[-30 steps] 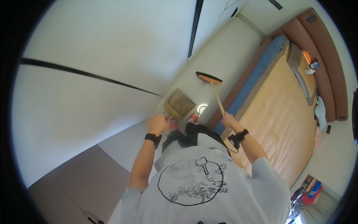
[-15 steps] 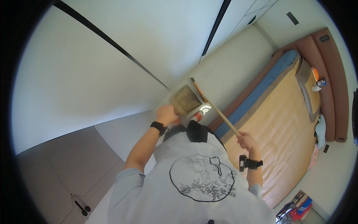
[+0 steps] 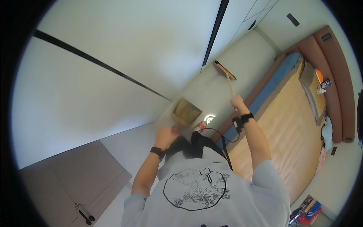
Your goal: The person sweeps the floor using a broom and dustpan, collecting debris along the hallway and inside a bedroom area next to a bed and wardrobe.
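My right hand is closed round the pale stick of a broom. Its narrow orange-and-black head is at the floor between the wardrobe and the bed. My left hand, blurred by motion, is curled in a fist low on the left. Just beyond it is a brownish dustpan, also slightly blurred, which moves with that hand; the grip on its handle is not clearly seen. One red-and-white shoe shows beside the dustpan.
White wardrobe doors with dark strips rise on the left and ahead. A bed with a tan mat and brown frame lines the right side. Pillows and small items lie near its headboard. Books stand at lower right.
My right arm has stretched forward, carrying the broom head away from the dustpan and farther along the floor. My left hand and the dustpan have shifted slightly nearer to me.
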The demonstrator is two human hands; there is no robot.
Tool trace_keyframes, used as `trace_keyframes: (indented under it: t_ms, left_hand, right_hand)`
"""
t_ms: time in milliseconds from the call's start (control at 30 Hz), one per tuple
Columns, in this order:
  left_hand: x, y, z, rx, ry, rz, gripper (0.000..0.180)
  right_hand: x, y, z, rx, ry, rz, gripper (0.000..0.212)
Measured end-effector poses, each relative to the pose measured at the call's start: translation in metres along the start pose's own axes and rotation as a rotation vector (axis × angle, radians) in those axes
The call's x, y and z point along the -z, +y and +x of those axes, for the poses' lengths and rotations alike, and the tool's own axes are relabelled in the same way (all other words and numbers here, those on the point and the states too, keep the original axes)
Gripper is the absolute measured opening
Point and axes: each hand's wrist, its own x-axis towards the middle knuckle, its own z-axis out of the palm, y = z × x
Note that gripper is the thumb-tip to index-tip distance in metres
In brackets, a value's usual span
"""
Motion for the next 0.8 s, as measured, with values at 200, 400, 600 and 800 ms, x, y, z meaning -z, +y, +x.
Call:
trace_keyframes:
  t_ms: [200, 400, 600, 800]
  left_hand:
    - [-0.006, -0.008, 0.007, 0.063, -0.014, 0.028, 0.018]
    - [0.000, -0.012, 0.016, 0.069, -0.066, 0.044, 0.019]
    - [0.004, -0.010, 0.021, 0.036, -0.106, 0.043, 0.017]
    - [-0.014, -0.024, 0.011, -0.004, -0.123, 0.066, 0.015]
  right_hand:
    - [-0.017, -0.033, 0.017, -0.023, -0.058, -0.083, 0.016]
    - [-0.078, 0.016, -0.034, 0.166, -0.148, -0.279, 0.041]
    - [-0.100, 0.079, -0.108, 0.243, -0.251, -0.433, 0.061]
    - [-0.102, 0.093, -0.177, 0.136, -0.379, -0.459, 0.068]
